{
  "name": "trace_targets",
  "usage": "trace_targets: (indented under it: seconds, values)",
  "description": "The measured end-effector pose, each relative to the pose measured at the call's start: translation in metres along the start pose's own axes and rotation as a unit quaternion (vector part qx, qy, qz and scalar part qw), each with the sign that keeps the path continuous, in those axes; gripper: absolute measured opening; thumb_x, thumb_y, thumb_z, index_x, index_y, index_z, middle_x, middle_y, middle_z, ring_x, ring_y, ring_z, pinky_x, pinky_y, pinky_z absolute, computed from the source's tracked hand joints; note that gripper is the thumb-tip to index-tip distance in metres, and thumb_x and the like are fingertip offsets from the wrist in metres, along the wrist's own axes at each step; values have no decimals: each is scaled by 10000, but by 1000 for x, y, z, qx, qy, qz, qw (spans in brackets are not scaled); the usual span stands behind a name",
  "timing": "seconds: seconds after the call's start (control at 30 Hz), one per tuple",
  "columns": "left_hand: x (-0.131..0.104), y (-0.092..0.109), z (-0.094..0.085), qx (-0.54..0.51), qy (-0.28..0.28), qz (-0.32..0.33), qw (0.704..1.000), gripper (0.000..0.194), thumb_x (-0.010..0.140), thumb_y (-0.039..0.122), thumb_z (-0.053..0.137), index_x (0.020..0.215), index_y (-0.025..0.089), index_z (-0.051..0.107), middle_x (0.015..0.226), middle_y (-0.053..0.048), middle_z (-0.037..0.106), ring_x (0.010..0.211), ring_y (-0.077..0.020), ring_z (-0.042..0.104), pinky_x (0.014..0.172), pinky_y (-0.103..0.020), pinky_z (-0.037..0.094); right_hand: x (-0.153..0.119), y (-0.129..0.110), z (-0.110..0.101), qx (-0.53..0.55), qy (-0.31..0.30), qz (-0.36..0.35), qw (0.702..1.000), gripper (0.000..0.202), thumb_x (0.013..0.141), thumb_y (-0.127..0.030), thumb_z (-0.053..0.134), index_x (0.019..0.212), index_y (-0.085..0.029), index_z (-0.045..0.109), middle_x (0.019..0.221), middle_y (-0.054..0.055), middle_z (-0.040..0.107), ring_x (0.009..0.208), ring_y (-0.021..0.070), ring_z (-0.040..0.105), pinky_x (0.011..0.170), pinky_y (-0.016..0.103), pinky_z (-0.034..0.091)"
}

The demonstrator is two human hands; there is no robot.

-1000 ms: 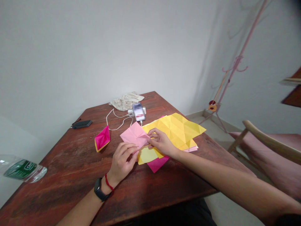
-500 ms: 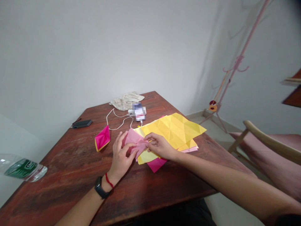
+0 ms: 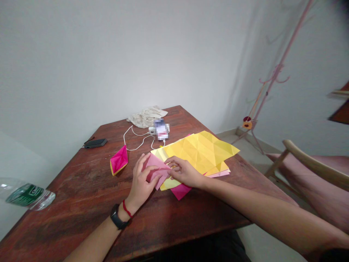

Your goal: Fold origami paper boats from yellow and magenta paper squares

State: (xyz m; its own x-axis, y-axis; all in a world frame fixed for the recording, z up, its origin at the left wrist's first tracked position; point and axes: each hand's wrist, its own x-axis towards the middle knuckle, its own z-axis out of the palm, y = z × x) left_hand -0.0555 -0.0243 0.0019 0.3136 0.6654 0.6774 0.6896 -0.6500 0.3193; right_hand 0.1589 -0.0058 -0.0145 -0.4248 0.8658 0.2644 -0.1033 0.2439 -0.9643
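Note:
A folded sheet of light pink origami paper is between my two hands, just over the near left part of the paper pile. My left hand grips its left side, thumb and fingers closed on it. At its right corner, my right hand pinches the paper between thumb and fingertips. Under and beside my right hand spread creased yellow sheets, with a magenta sheet poking out at the near side. A folded magenta and yellow paper piece stands to the left of my left hand.
A clear plastic bottle with a green label lies at the table's left edge. Behind are a black power bank, a white cable, a blurred-out device and a crumpled cloth. A wooden-armed chair stands right.
The pink paper's right part now looks flatter and narrower, drawn to a point at my right fingertips. Both hands keep nearly the same place.

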Motion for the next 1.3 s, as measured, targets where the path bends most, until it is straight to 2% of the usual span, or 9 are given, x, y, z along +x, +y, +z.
trace_targets:
  seconds: [0.23,0.47,0.73,0.93,1.1,1.23,1.3]
  values:
    - [-1,-1,1,-9,-5,1,1000,135,876,263,685,1002,236,726,1495,-89,479,1422,-322,397,1153,-575,364,0,-1,0,-1,-8,9,1000,345,847,-302,678,1152,-178,578,888,23,663,721,132,688,642,242,563]
    - [-1,-3,1,-13,-9,23,1000,169,883,260,679,1039,230,737,1484,-103,516,1356,-307,499,1109,-540,439,0,-1,0,-18,-2,26,999,332,821,-385,713,1050,-161,627,705,-15,634,610,132,661,580,238,527]
    - [-2,-4,1,2,0,76,997,150,894,211,665,1012,225,755,1411,-124,595,1362,-323,499,1078,-572,456,2,0,-1,-13,12,78,997,369,753,-436,763,949,-146,650,619,-13,625,583,151,661,538,231,487]
    - [-1,-6,-2,22,18,131,991,177,886,169,677,1020,251,759,1408,-116,598,1342,-298,517,1026,-550,496,1,-1,-1,5,-1,68,998,393,741,-470,774,925,-133,688,744,28,679,623,134,641,587,244,495]
    - [0,-2,-3,25,25,132,991,130,886,202,687,988,231,762,1358,-126,634,1295,-290,546,991,-511,523,-1,5,-2,18,-30,93,995,457,757,-513,764,993,-127,701,695,14,667,599,116,588,553,222,446]
    - [2,2,-4,23,24,120,992,116,896,221,676,976,222,760,1308,-114,668,1252,-280,570,994,-489,518,-3,2,-3,33,-26,118,992,449,750,-505,783,996,-137,708,696,10,663,619,128,618,603,247,505]
    - [2,2,-5,14,31,116,993,101,901,213,668,946,221,759,1291,-101,678,1233,-272,581,997,-475,511,-5,-1,-2,40,-20,124,991,453,750,-506,787,1010,-141,716,762,26,681,646,138,646,666,287,553]
